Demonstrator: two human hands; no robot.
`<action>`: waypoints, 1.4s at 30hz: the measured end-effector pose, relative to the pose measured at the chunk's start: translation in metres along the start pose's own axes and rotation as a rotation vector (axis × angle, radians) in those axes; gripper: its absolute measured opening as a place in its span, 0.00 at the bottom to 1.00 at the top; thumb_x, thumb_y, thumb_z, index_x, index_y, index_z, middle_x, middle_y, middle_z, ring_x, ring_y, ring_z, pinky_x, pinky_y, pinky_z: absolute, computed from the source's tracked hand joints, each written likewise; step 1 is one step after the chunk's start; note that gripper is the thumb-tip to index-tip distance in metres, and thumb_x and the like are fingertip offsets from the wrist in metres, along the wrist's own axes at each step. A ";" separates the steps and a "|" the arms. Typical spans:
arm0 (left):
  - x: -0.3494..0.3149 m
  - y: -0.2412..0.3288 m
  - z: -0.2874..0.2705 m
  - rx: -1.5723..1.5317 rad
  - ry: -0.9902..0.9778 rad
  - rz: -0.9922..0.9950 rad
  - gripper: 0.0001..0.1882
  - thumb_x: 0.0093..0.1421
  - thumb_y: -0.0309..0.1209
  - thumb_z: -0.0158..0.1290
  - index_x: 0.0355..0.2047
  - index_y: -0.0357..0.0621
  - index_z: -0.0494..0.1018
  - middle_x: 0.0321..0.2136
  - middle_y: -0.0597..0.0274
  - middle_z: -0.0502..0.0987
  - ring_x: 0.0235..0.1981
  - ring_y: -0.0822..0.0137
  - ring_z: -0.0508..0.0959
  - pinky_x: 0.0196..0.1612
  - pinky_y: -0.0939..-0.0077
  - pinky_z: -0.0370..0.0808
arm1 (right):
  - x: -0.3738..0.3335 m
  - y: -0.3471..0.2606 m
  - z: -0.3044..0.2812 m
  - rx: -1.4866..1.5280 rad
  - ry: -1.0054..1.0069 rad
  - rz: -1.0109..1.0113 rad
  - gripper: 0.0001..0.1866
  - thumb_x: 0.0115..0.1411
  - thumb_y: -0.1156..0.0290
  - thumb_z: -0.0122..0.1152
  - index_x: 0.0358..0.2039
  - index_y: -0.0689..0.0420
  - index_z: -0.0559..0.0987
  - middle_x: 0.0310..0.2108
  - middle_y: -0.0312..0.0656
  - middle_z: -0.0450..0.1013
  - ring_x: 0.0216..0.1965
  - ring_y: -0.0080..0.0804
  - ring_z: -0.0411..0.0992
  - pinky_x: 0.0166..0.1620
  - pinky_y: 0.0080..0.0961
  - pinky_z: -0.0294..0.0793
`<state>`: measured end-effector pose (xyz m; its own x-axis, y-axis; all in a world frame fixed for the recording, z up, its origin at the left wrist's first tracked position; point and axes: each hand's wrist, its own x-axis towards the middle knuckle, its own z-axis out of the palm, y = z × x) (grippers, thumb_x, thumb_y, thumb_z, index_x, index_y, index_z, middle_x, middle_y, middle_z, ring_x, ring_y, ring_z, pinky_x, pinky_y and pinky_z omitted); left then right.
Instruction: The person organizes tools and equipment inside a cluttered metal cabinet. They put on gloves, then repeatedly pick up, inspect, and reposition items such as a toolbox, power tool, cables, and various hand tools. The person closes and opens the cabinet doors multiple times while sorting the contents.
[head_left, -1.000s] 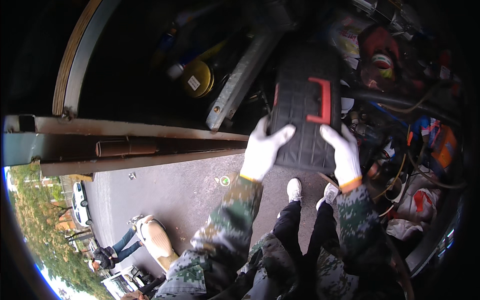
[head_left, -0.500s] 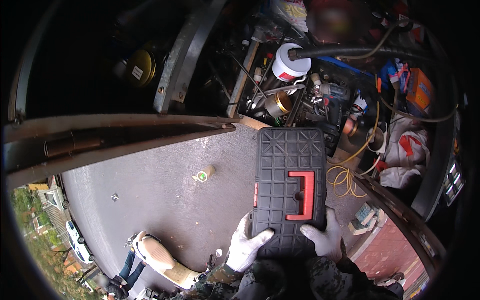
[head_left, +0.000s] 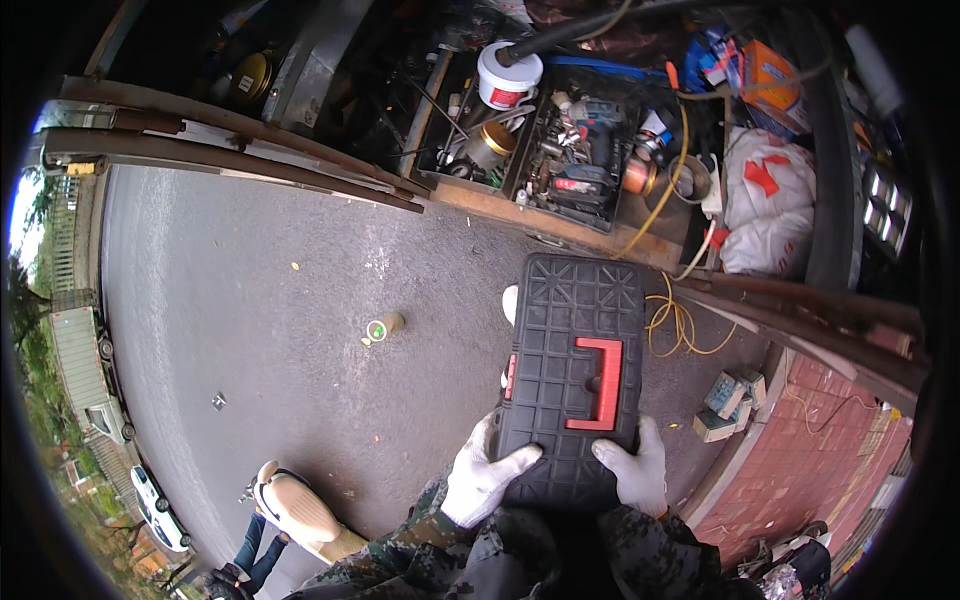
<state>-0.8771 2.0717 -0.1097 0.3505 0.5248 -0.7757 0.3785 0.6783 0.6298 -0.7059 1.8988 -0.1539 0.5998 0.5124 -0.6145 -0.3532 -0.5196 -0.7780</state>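
Both hands [head_left: 560, 475] hold toolbox [head_left: 573, 380] above asphalt [head_left: 280, 330].

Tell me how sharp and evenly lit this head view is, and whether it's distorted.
Head view: the black toolbox and gloved hands, left and right, are sharp in flat daylight; the rim falls to black, and the steel beam bows from fisheye distortion.

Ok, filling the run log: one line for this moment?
left hand: grips toolbox near edge | right hand: same | toolbox: held above asphalt
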 end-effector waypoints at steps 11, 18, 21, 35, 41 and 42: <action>-0.147 -0.303 0.217 -0.100 0.100 0.018 0.37 0.65 0.22 0.67 0.72 0.26 0.66 0.60 0.51 0.80 0.55 0.63 0.81 0.64 0.67 0.79 | -0.143 0.216 -0.271 -0.199 -0.019 -0.023 0.38 0.58 0.51 0.84 0.63 0.57 0.83 0.56 0.54 0.71 0.60 0.49 0.76 0.66 0.41 0.76; -0.132 -0.302 0.300 0.149 -0.276 0.131 0.35 0.69 0.23 0.67 0.72 0.27 0.66 0.64 0.50 0.78 0.62 0.62 0.78 0.69 0.66 0.75 | -0.169 0.233 -0.367 0.005 0.224 0.101 0.44 0.58 0.48 0.84 0.65 0.64 0.79 0.61 0.56 0.73 0.65 0.49 0.75 0.69 0.43 0.74; -0.116 -0.298 0.356 0.218 -0.451 0.085 0.36 0.70 0.25 0.68 0.73 0.27 0.66 0.65 0.50 0.78 0.63 0.62 0.78 0.70 0.65 0.74 | -0.168 0.261 -0.399 0.085 0.398 0.159 0.46 0.58 0.49 0.86 0.66 0.68 0.77 0.61 0.53 0.75 0.64 0.45 0.76 0.68 0.39 0.75; 0.121 -0.353 0.603 0.562 -0.569 -0.075 0.44 0.66 0.44 0.74 0.70 0.26 0.69 0.63 0.43 0.81 0.64 0.58 0.80 0.70 0.64 0.73 | 0.047 0.372 -0.580 0.610 0.432 0.379 0.46 0.65 0.65 0.80 0.72 0.78 0.66 0.62 0.61 0.78 0.61 0.41 0.80 0.65 0.37 0.80; 0.266 -0.384 0.727 0.499 -0.619 -0.102 0.41 0.65 0.33 0.74 0.70 0.27 0.68 0.63 0.45 0.81 0.62 0.58 0.81 0.70 0.65 0.75 | 0.203 0.436 -0.668 0.650 0.374 0.386 0.52 0.65 0.61 0.81 0.76 0.78 0.62 0.66 0.62 0.76 0.65 0.45 0.78 0.69 0.38 0.77; 0.291 -0.388 0.742 0.518 -0.616 -0.127 0.40 0.65 0.32 0.73 0.71 0.27 0.68 0.63 0.46 0.81 0.62 0.59 0.81 0.70 0.64 0.75 | 0.228 0.447 -0.677 0.603 0.420 0.454 0.51 0.65 0.62 0.81 0.76 0.78 0.62 0.66 0.61 0.77 0.64 0.45 0.79 0.69 0.38 0.77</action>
<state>-0.2866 1.5795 -0.5505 0.6294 -0.0200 -0.7768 0.7425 0.3103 0.5936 -0.2406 1.3210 -0.5532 0.4819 -0.0140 -0.8761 -0.8725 -0.0999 -0.4783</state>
